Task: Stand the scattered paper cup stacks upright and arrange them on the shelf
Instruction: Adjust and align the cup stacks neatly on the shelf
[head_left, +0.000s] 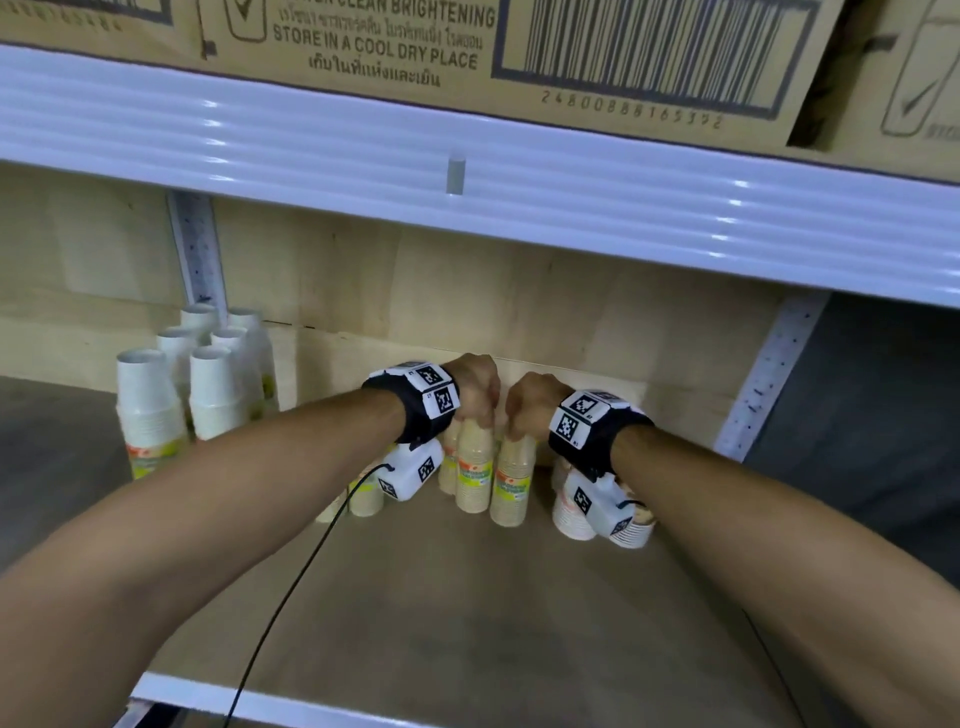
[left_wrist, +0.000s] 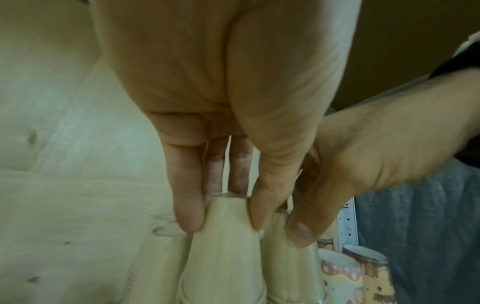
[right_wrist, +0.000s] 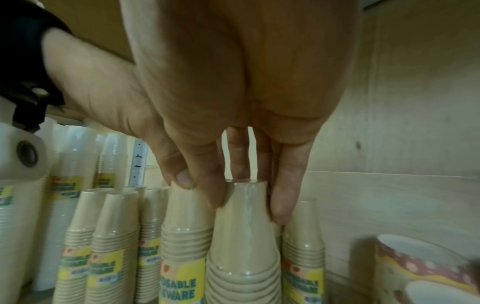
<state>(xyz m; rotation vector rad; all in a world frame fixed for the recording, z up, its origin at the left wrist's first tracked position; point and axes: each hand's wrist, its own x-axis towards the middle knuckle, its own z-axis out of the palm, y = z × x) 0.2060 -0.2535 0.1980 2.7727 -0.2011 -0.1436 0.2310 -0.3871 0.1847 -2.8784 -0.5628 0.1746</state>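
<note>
Two upright beige paper cup stacks in clear wrap with yellow-green labels stand side by side on the wooden shelf (head_left: 441, 597). My left hand (head_left: 480, 415) pinches the top of the left stack (head_left: 474, 467) from above. My right hand (head_left: 517, 428) pinches the top of the right stack (head_left: 511, 483). In the left wrist view the left hand (left_wrist: 224, 223) holds its stack (left_wrist: 223, 257) between thumb and fingers. In the right wrist view the right hand (right_wrist: 248, 205) grips its stack (right_wrist: 244, 246) the same way. Both stacks look upright, close together.
More beige stacks (head_left: 366, 493) stand behind my left wrist. Tall white cup stacks (head_left: 156, 405) fill the back left. Patterned cups (head_left: 576, 514) sit under my right wrist. The white upper shelf edge (head_left: 467, 176) hangs low overhead, with cardboard boxes on it.
</note>
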